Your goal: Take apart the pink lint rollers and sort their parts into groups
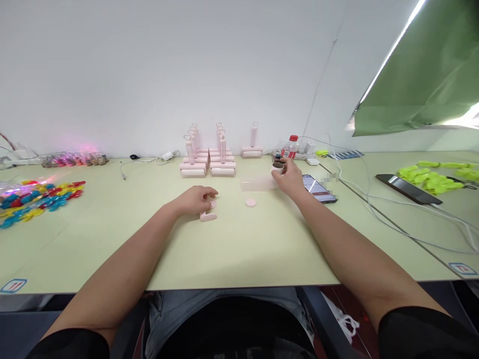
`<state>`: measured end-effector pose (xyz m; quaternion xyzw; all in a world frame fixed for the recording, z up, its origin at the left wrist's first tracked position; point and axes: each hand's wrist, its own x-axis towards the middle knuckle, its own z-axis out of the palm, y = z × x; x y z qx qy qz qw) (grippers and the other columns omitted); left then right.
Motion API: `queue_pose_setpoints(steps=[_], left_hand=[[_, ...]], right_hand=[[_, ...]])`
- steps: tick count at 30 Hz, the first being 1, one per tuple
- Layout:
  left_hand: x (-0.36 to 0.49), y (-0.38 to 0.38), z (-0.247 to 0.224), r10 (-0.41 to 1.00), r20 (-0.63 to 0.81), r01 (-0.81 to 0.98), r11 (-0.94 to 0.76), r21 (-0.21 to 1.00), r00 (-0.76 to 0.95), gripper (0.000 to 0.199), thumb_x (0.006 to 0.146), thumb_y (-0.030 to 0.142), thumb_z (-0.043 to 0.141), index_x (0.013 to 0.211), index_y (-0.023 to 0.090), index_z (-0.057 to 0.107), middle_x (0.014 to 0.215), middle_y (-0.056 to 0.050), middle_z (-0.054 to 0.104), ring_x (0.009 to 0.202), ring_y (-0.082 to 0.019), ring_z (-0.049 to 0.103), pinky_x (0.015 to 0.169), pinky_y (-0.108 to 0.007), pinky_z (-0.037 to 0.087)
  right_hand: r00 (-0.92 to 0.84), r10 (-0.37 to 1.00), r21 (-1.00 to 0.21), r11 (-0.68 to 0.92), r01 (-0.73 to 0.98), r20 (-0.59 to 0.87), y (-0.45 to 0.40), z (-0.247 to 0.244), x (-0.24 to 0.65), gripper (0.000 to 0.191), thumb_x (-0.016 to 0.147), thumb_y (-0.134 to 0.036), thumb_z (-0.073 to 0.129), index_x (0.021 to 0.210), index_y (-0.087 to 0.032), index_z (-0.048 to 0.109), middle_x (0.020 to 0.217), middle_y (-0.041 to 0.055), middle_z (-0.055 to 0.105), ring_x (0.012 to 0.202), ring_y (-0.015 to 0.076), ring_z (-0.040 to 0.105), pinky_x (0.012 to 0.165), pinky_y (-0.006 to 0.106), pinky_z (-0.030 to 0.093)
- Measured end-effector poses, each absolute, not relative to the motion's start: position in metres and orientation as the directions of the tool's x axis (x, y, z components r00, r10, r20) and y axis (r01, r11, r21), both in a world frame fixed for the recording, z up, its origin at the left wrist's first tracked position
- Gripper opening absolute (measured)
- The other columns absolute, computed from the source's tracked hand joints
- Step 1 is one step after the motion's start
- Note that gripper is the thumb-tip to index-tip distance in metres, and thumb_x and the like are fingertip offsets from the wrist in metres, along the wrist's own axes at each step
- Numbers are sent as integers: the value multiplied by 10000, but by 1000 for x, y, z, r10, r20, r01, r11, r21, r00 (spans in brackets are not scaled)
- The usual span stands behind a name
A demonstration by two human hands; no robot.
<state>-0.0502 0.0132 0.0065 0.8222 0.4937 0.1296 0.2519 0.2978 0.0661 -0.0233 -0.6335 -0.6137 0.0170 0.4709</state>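
Note:
On the table's middle left, my left hand [195, 200] rests with its fingers apart, beside and partly over a pale pink plastic part [208, 217]. Whether the thumb touches that part is unclear. Farther right, my right hand [290, 178] grips a white paper roll [277, 168], its dark hollow end facing me. A clear pinkish cover [256, 186] lies just left of the roll. Between my hands is a small round pink cap [250, 202]. Behind them, several pink lint rollers [223, 167] stand with handles upright, and one more lint roller [252, 152] stands apart.
Right of my right hand lie a phone [320, 189] and white cables [368, 194]; a red-capped bottle [290, 147] stands behind. Colourful plastic pieces [41, 199] are spread at left. Yellow-green items [430, 178] and a black phone [407, 189] lie far right.

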Motion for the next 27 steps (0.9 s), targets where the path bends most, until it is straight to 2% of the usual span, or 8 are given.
queue_pose_setpoints(steps=[9, 12, 14, 16, 19, 22, 24, 27], left_hand=[[-50, 15, 6, 869, -37, 752, -405, 520, 494, 485, 786, 403, 580, 1237, 234, 632, 1177, -34, 696, 1035, -226, 648, 849, -301, 524], [-50, 13, 7, 867, -44, 751, -404, 523, 497, 489, 785, 397, 577, 1244, 236, 630, 1179, -33, 695, 1037, -228, 647, 850, -305, 523], [-50, 13, 7, 867, -43, 751, -404, 522, 497, 488, 781, 391, 579, 1241, 236, 633, 1180, -36, 694, 1042, -232, 645, 848, -309, 524], [-49, 13, 7, 867, -41, 755, -407, 514, 496, 479, 775, 386, 579, 1226, 234, 640, 1172, -40, 694, 1040, -237, 644, 842, -314, 523], [-48, 11, 8, 870, -44, 761, -403, 508, 490, 460, 759, 381, 582, 1188, 230, 656, 1121, -45, 705, 1005, -241, 653, 823, -318, 524], [-47, 10, 10, 867, -53, 765, -407, 498, 496, 436, 747, 367, 583, 1148, 221, 667, 1050, -48, 717, 945, -239, 667, 785, -313, 526], [-46, 9, 12, 862, -59, 770, -417, 484, 504, 416, 738, 341, 577, 1123, 218, 675, 1029, -46, 721, 926, -237, 671, 766, -307, 524], [-45, 8, 13, 858, -73, 770, -416, 484, 509, 405, 724, 300, 566, 1105, 227, 683, 1057, -39, 724, 938, -236, 674, 770, -300, 524]], right_hand=[[281, 807, -607, 117, 786, 520, 64, -18, 305, 503, 717, -314, 605, 1193, -160, 558, 1063, 134, 646, 904, 281, 596, 879, 465, 473], [283, 750, -546, 123, 829, 599, 62, -10, 305, 500, 710, -320, 612, 1179, -152, 572, 1102, 152, 627, 1007, 312, 567, 923, 483, 451], [250, 682, -482, 171, 859, 688, 57, -2, 300, 420, 726, -297, 591, 1120, -152, 605, 1098, 152, 627, 1048, 317, 552, 944, 482, 437], [151, 698, -435, 249, 865, 700, 47, 8, 289, 286, 756, -257, 551, 1010, -166, 643, 1008, 123, 658, 958, 286, 588, 895, 442, 461], [-160, 856, -401, 386, 831, 492, 28, 17, 264, 163, 781, -211, 525, 852, -191, 671, 871, 65, 697, 770, 220, 618, 750, 348, 478], [-430, 881, -350, 473, 809, 196, 10, 15, 239, 158, 775, -180, 547, 826, -203, 695, 888, 45, 724, 785, 209, 638, 693, 302, 455], [-501, 862, -331, 496, 803, 77, 4, 9, 228, 189, 786, -163, 548, 873, -200, 712, 919, 53, 735, 819, 218, 647, 687, 295, 450], [-520, 853, -318, 504, 803, 38, 2, -2, 219, 267, 804, -127, 520, 971, -189, 718, 980, 77, 736, 861, 233, 648, 716, 303, 457]])
